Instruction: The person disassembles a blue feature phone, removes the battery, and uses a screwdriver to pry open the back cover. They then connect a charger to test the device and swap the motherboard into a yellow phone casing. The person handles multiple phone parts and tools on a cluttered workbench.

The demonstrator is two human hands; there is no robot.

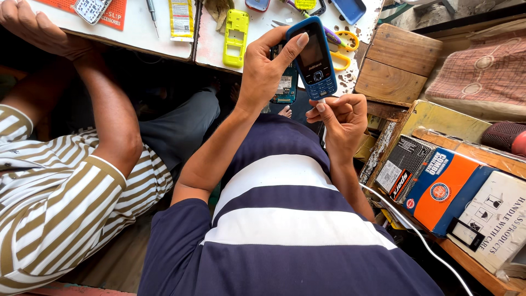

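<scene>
Over a cluttered white table (164, 38), the left hand (266, 68) grips a blue keypad phone (313, 57), long axis running away from the wearer, screen end far, keypad end near, while the right hand (339, 118) pinches a small white plug (321, 102) at its bottom edge.

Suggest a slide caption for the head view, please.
Left hand holds a blue keypad phone; right hand pinches at its base.

A blue keypad phone (313, 59) with a dark screen and a ring of navigation keys stands nearly upright in the air, screen facing the camera, its top over the near edge of the tabletop (142, 33). A white cable plug (321, 102) meets its bottom end.
</scene>
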